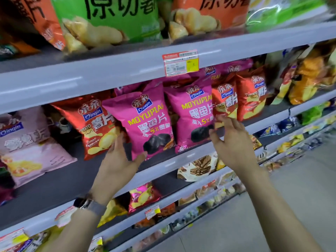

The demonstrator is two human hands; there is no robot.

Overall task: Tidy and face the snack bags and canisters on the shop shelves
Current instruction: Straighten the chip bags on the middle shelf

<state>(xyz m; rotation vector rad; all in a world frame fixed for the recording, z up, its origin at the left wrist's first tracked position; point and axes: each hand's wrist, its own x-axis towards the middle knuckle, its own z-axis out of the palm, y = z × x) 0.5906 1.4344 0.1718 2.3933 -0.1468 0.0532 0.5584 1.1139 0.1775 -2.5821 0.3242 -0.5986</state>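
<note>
Two magenta snack bags stand side by side on the middle shelf (76,179). My left hand (119,160) holds the lower left corner of the left magenta bag (143,120), thumb on its front and fingers behind its edge. My right hand (231,140) hovers with spread fingers just in front of the right magenta bag (192,115) and the red chip bag (225,100) beside it; I cannot tell whether it touches them. Another red chip bag (91,124) leans behind my left hand.
A pale pink bag (31,148) lies slanted at the shelf's left. Large green (111,17) and orange (209,15) bags fill the shelf above. A price tag (181,63) hangs on the upper rail. Lower shelves hold several small packs. Grey floor lies at the lower right.
</note>
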